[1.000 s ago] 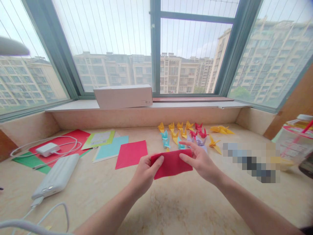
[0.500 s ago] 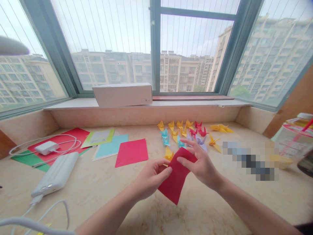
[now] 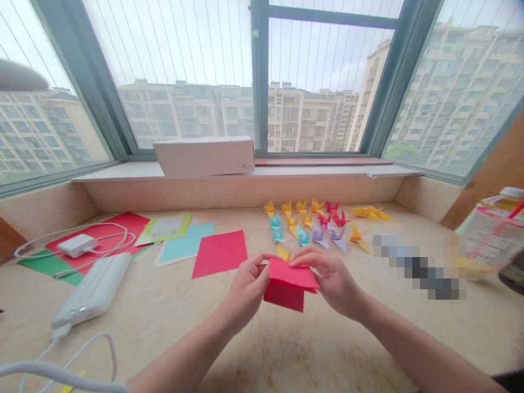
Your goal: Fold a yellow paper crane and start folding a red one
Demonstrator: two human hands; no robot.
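Both my hands hold a sheet of red origami paper (image 3: pixel 290 285) above the pale stone counter (image 3: pixel 262 349). The sheet is folded over, and its top flap lies across the lower layer. My left hand (image 3: pixel 246 287) pinches its left side, and my right hand (image 3: pixel 332 282) presses its top edge with the fingers. A small yellow paper crane (image 3: pixel 283 252) sits just beyond the fingers. Farther back stand several rows of origami cranes (image 3: pixel 307 224) in yellow, blue, red and purple. A flat red paper square (image 3: pixel 219 254) lies left of my hands.
Several paper sheets (image 3: pixel 186 243) and a white charger with cable (image 3: pixel 77 245) lie at left, with a white power bank (image 3: pixel 92 289) near them. A white box (image 3: pixel 204 156) stands on the window sill (image 3: pixel 327 171). A plastic cup (image 3: pixel 491 234) stands at right, beside a pixelated patch (image 3: pixel 417 267).
The red paper has turned from a hanging, tilted strip into a folded shape with a flap on top. My hands have moved closer together around it.
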